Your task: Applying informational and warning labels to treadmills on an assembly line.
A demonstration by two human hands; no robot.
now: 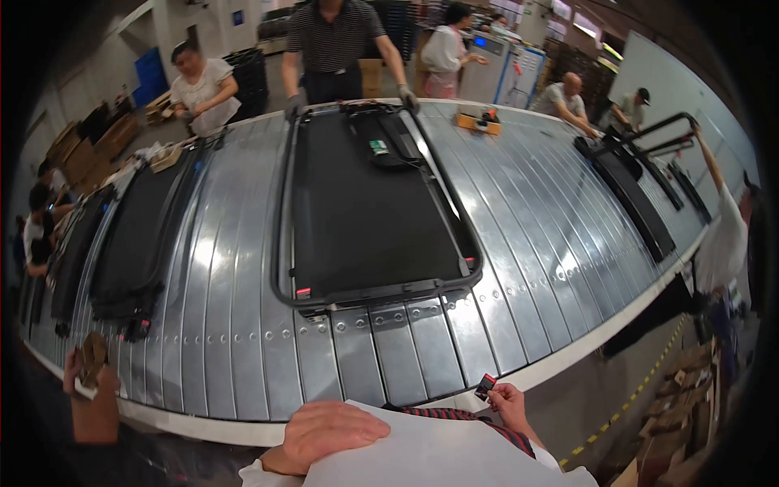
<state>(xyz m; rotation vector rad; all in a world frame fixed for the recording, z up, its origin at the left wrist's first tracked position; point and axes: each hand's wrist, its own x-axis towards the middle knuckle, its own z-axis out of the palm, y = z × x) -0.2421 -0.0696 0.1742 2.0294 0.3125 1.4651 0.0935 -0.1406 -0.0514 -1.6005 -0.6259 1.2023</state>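
Note:
My left hand (334, 432) lies over a smooth white surface (422, 454) close to my body, fingers stretched out and pressed flat. Whether that surface is a sheet or clothing I cannot tell. At the belt's near edge, my right hand (511, 404) pinches a small black-and-red part (485, 386) between thumb and fingers. A red-and-black striped strap (442, 414) runs between the two hands. Beyond them, on the metal slat conveyor (389, 349), rests a treadmill-like black frame (369, 211) with a flat black deck and red corner bits.
A co-worker's gloved hands (407, 97) grip the frame's far end. More black frames (138, 235) lie at left, others (629, 195) at right, with people beside them. An orange box (479, 120) stands on the far belt edge. Cartons (673, 414) are stacked at lower right.

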